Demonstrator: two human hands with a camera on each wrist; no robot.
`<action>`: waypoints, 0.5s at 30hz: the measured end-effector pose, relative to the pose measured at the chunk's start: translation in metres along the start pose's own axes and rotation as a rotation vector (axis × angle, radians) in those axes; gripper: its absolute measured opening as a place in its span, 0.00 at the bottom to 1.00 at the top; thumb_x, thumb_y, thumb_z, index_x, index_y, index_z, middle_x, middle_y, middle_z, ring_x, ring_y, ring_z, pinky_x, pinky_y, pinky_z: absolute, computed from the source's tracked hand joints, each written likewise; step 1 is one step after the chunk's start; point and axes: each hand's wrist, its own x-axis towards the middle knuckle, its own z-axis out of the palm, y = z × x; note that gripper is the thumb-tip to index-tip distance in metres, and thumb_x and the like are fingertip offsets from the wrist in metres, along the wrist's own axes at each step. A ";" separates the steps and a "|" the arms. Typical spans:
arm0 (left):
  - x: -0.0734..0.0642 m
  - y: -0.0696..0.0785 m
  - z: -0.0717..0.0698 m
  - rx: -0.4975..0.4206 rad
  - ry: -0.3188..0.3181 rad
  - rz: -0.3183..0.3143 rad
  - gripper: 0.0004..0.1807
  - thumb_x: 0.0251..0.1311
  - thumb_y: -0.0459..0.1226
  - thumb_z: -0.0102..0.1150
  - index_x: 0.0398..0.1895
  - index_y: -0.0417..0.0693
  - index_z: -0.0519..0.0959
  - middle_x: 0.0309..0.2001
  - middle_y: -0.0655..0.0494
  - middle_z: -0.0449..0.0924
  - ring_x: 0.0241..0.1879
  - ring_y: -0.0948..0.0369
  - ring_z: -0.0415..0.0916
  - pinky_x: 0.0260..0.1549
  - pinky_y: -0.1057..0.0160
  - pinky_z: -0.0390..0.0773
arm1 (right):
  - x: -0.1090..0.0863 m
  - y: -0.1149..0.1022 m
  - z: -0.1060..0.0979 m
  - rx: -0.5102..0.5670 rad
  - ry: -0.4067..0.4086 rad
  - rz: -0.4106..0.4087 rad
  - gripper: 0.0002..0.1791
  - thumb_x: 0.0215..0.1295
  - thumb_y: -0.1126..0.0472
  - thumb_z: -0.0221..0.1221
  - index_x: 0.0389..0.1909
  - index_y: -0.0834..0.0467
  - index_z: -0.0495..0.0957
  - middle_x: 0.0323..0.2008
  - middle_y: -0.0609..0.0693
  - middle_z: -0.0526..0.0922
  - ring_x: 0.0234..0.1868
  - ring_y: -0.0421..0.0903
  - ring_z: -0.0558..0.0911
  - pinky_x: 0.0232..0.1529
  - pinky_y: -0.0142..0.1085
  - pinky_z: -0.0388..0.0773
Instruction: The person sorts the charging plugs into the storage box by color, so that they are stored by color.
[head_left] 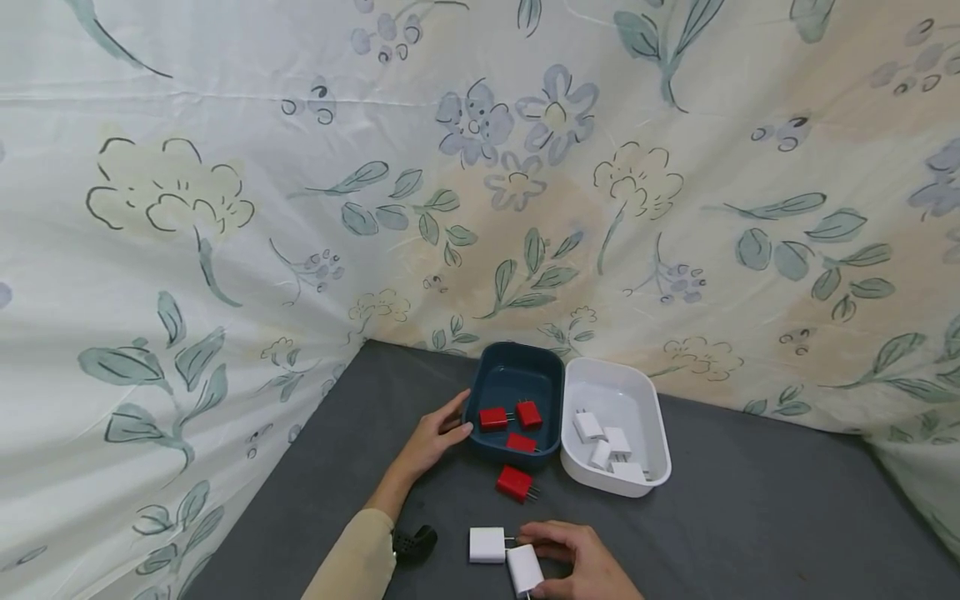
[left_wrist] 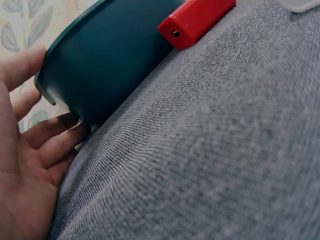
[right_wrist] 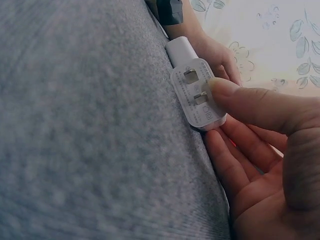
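Observation:
My left hand [head_left: 431, 442] rests on the left side of a dark blue bin [head_left: 480, 450], fingers lying along its wall in the left wrist view. Inside the bin lie several red charger plugs [head_left: 493, 419], and one more red charger plug [head_left: 514, 482] sits on the cloth in front. My right hand [head_left: 581, 560] pinches a white charger plug [head_left: 525, 572] between thumb and fingers, low over the cloth. Its two metal prongs [right_wrist: 191, 76] face the right wrist camera. Beside it lies another white charger plug [head_left: 487, 545], prongs pointing right.
A white bin [head_left: 663, 433] holding several white charger plugs [head_left: 588, 427] stands against the blue bin's right side. Dark grey cloth [head_left: 750, 500] covers the table. A flowered curtain [head_left: 480, 208] hangs behind and at the sides. A black band [head_left: 415, 543] is by the left wrist.

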 end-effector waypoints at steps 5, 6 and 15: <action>0.000 -0.001 0.000 0.000 0.006 0.014 0.34 0.70 0.37 0.52 0.76 0.41 0.54 0.70 0.36 0.63 0.68 0.46 0.66 0.65 0.45 0.67 | 0.001 -0.001 0.001 0.021 0.010 0.028 0.34 0.53 0.63 0.71 0.63 0.61 0.73 0.57 0.58 0.80 0.52 0.39 0.81 0.55 0.31 0.79; 0.000 -0.001 0.000 0.000 0.006 0.014 0.34 0.70 0.37 0.52 0.76 0.41 0.54 0.70 0.36 0.64 0.68 0.46 0.66 0.65 0.45 0.67 | 0.001 -0.001 0.001 0.020 0.012 0.030 0.34 0.53 0.63 0.71 0.63 0.61 0.73 0.57 0.58 0.80 0.52 0.39 0.81 0.55 0.31 0.79; 0.000 0.001 -0.001 -0.007 0.001 0.000 0.34 0.70 0.38 0.52 0.76 0.43 0.54 0.71 0.38 0.63 0.69 0.47 0.65 0.66 0.46 0.66 | 0.000 -0.003 0.001 0.008 0.010 0.031 0.35 0.53 0.63 0.71 0.63 0.61 0.73 0.58 0.58 0.79 0.53 0.38 0.81 0.55 0.32 0.79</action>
